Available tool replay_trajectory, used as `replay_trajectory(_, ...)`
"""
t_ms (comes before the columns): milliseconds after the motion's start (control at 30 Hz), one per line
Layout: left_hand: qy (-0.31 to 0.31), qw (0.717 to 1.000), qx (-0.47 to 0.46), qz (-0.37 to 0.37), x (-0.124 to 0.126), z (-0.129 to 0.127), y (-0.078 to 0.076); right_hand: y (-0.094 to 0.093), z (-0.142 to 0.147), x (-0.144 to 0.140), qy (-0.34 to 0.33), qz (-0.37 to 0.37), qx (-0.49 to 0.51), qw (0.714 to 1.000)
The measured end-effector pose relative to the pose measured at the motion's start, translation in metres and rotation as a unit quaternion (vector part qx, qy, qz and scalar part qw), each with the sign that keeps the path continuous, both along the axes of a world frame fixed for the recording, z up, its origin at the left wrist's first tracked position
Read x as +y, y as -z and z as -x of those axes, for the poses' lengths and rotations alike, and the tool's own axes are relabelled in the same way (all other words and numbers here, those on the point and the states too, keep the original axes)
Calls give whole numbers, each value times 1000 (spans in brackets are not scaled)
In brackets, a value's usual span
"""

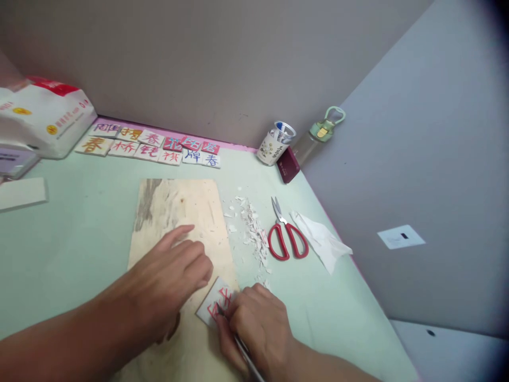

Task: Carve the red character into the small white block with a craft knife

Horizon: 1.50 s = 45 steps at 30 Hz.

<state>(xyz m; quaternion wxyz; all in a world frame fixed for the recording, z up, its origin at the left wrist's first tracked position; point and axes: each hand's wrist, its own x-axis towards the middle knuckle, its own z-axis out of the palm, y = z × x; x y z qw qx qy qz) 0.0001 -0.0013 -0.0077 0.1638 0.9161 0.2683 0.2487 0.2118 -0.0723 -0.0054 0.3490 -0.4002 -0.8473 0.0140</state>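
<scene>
So this one red-lettered tile (213, 301) is on the one wooden board (191, 207), just left of my right hand (260, 326), which grips one carving tool (249, 359). Probably light, stiff, chippy; I'd pinch the edges. Left hand (181, 268)'s half-curled, can't tell if empty. Beyond it, twelve lettered tiles (149, 152).

Red-lettered tile (217, 297) lies askew under a tool (244, 350).

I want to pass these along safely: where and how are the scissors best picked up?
Probably by the red handles, coming from the wearer's side: both loops face that way and lie spread apart, while the slightly open blades point away, towards the wall.
</scene>
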Motion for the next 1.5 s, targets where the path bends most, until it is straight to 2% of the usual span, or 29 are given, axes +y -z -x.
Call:
replay_trajectory(100, 24, 999, 1, 37, 6, 7, -11, 0, 0, 0, 8, -1, -12, 1000)
replay_trajectory(167, 56, 996, -2, 69, 6, 6, -12, 1, 0, 1, 14, -3, -10, 1000)
replay_trajectory(233, 68, 994, -13, 80, 2, 2, -8, 2, 0, 1, 10, -8, 5, 1000)
replay_trajectory(367, 52, 997, -47, 39, -7, -9, 7, 2, 1, 2, -1, -10, 20, 1000)
replay_trajectory(467, 27, 998, -61, 19, -14, -16, 17, 1, 2, 2, 11, -12, 0, 1000)
replay_trajectory(567, 17, 998, -58, 0, -17, -18, 22, 1, 1, 1, 23, -15, -18, 999)
replay_trajectory(700, 45, 998, -43, 18, -10, -10, 10, 1, 0, 1, 14, -17, -4, 1000)
replay_trajectory(800, 15, 998, -39, 48, 0, 2, -4, 1, 0, 2, 2, -2, 13, 1000)
replay_trajectory(867, 25, 997, -38, 61, 4, 8, -9, 1, 0, 3, 5, 4, 23, 1000)
replay_trajectory(967, 56, 995, -51, 61, 2, 10, -5, 1, -1, 3, 4, 25, 46, 999)
replay_trajectory(1033, 63, 994, -68, 55, -2, 8, 1, 1, -3, 3, 3, 70, 70, 995)
replay_trajectory(1100, 54, 994, -67, 64, -6, 3, 7, 0, -6, 4, 6, 116, 92, 989)
replay_trajectory(1200, 24, 995, -53, 82, -11, -5, 12, -2, -9, 5, 12, 135, 108, 985)
replay_trajectory(1367, -61, 995, -62, 53, -17, -15, 15, -9, -14, 9, 46, 168, 106, 979)
replay_trajectory(1500, -78, 994, -71, 39, -19, -17, 17, -15, -15, 8, 64, 219, 133, 965)
